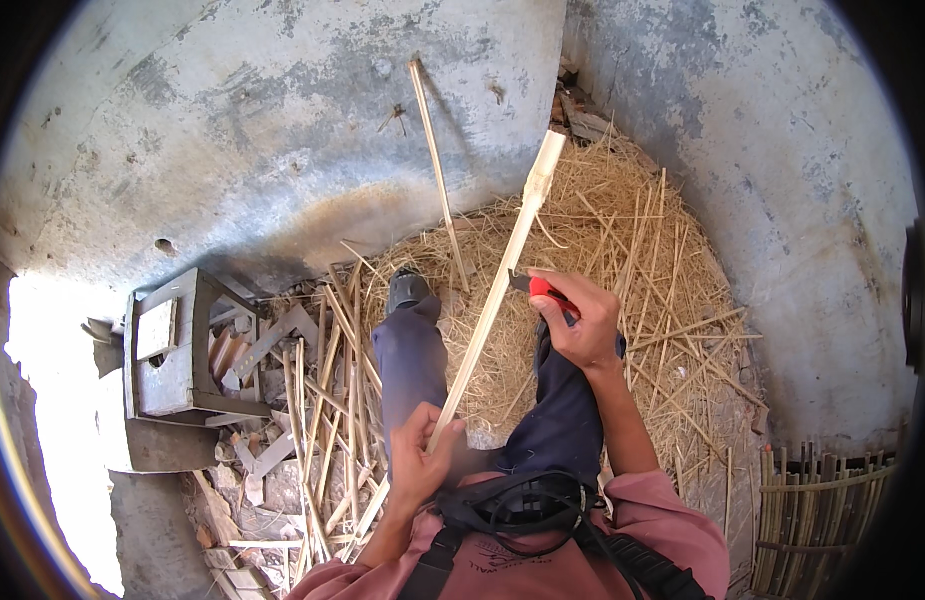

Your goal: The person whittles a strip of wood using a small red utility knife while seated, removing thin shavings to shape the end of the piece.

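Observation:
My left hand [422, 452] is closed around the lower part of a long pale strip of split bamboo [490, 305]. The strip slants up and away to the right, and its far end is wider, with a rough bulge and a thin curl of shaving hanging off it. In my right hand [584, 318] is a red-handled utility knife [552, 293], gripped with its dark blade pointing left. The blade tip is at the strip's right edge, about halfway along; whether it touches cannot be told. My fingers hide part of the knife handle.
Straw-like shavings [592, 210] and loose sticks [672, 290] cover the floor around my legs. One stick [438, 165] leans on the wall [282, 110]. At left stand a wooden box frame [172, 345] and a pile of bamboo sticks [327, 420]. A slatted bamboo piece [817, 520] is at lower right.

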{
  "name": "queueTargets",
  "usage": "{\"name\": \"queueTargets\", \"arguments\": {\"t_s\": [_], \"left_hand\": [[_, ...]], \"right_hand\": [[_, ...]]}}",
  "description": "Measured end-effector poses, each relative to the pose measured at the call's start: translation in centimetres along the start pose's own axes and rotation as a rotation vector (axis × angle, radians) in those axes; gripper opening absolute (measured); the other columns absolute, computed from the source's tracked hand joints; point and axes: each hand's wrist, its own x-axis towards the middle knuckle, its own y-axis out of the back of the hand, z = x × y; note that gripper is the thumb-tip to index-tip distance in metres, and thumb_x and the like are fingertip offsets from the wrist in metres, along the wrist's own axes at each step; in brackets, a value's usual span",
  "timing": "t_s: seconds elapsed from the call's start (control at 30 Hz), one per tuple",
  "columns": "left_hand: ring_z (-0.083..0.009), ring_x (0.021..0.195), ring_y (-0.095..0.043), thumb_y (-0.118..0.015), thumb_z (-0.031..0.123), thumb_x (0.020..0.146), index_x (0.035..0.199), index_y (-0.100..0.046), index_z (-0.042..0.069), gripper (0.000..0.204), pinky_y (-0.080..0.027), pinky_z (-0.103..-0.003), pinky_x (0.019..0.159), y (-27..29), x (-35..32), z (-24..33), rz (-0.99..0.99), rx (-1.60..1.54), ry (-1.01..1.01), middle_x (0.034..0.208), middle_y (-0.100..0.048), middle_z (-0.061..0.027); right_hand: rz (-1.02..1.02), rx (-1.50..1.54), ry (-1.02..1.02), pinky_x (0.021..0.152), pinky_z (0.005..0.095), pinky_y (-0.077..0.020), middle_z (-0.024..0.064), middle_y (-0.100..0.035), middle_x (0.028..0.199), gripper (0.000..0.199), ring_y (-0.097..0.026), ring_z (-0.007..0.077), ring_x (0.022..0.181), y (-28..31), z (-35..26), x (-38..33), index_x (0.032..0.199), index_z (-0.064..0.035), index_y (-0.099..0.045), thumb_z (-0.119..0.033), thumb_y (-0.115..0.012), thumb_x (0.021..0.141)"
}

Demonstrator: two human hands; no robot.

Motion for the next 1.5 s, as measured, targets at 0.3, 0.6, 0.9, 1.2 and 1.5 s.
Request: {"name": "queueTargets", "arguments": {"t_s": [0.3,0.6,0.9,1.2,1.5], "left_hand": [[0.0011,0.060,-0.041,-0.069,0.006,0.096,0.082,-0.058,0.001,0.019,-0.029,-0.021,0.050,0.6,-1.7,-1.1,-0.011,-0.001,0.045,0.060,-0.055,0.0058],[0.0011,0.060,-0.040,-0.067,0.005,0.098,0.086,-0.056,0.002,0.016,-0.027,-0.022,0.050,1.5,-2.9,-3.0,-0.039,-0.058,0.036,0.064,-0.056,0.0056],[-0.0073,0.055,-0.057,-0.047,0.021,0.111,0.108,-0.063,-0.001,0.028,-0.044,-0.022,0.052,2.2,0.0,-0.4,-0.339,-0.113,0.180,0.064,-0.059,-0.0020],[-0.0117,0.078,-0.070,-0.051,0.019,0.109,0.100,-0.067,-0.003,0.029,-0.056,-0.026,0.073,0.9,2.0,-1.1,-0.324,-0.004,0.068,0.081,-0.074,-0.0079],[-0.0129,0.081,-0.072,-0.059,0.012,0.105,0.102,-0.064,-0.005,0.018,-0.058,-0.027,0.073,0.1,3.2,0.5,-0.349,-0.041,0.099,0.083,-0.074,-0.0084]], "right_hand": [[0.025,-0.027,-0.106,0.061,0.0302,-0.0543,0.0130,-0.075,0.086,0.026,-0.072,0.0205,0.069,0.8,0.2,0.7,0.107,-0.0017,-0.077,-0.018,-0.078,0.088],[-0.016,-0.034,-0.076,0.064,0.0286,-0.0529,0.0120,-0.075,0.086,0.026,-0.072,0.0183,0.073,0.9,0.5,1.0,0.106,-0.0011,-0.076,-0.022,-0.076,0.091],[-0.208,0.643,-0.504,0.062,0.0235,-0.0362,-0.0056,-0.052,0.076,0.034,-0.043,0.0036,0.069,0.4,1.3,0.4,0.118,0.0013,-0.069,-0.027,-0.065,0.101],[-0.164,0.705,-0.566,0.059,0.0213,-0.0332,-0.0092,-0.047,0.074,0.026,-0.042,0.0011,0.065,0.3,0.1,-0.5,0.112,0.0030,-0.067,-0.012,-0.075,0.092],[-0.212,0.818,-0.651,0.061,0.0194,-0.0370,-0.0110,-0.047,0.069,0.026,-0.043,0.0001,0.064,0.2,-0.2,-0.3,0.109,0.0024,-0.070,-0.011,-0.079,0.089]]}}
